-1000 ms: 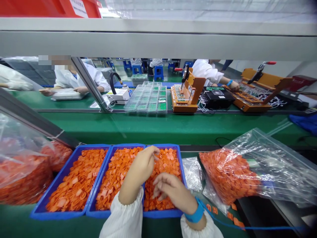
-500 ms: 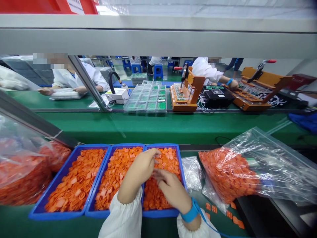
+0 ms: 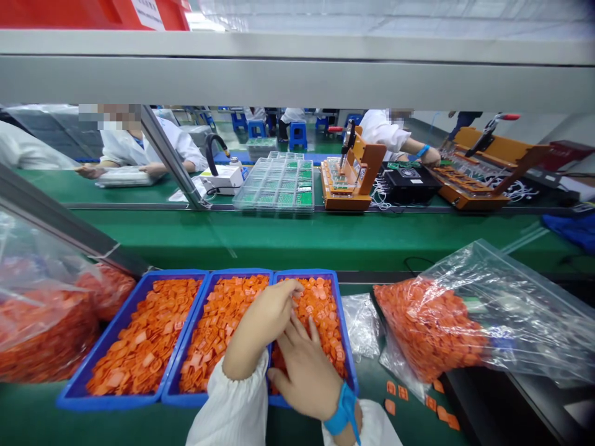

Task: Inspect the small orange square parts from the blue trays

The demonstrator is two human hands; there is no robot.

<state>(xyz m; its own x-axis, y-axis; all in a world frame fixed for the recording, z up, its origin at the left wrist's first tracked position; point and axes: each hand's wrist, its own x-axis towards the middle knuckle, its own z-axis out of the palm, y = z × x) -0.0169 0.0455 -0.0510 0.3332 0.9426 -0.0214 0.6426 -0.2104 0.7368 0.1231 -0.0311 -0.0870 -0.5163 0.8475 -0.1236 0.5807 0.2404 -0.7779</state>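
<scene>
Three blue trays sit side by side in front of me, all filled with small orange plastic parts. My left hand hovers over the right tray, its fingers curled at the orange parts; what it holds is hidden. My right hand lies flat over the same tray, fingers stretched and spread on the parts. It wears a blue wrist strap. The middle tray and the left tray lie to the left of my hands.
A clear bag of orange parts lies at the right, another bag at the left. Loose orange parts lie on the green mat. Across the green conveyor, people in white coats work beside orange jigs and clear component trays.
My right hand has turned from a curled, picking pose to lying flat with fingers stretched over the right tray, and has shifted left. My left hand has stayed nearly in place.
</scene>
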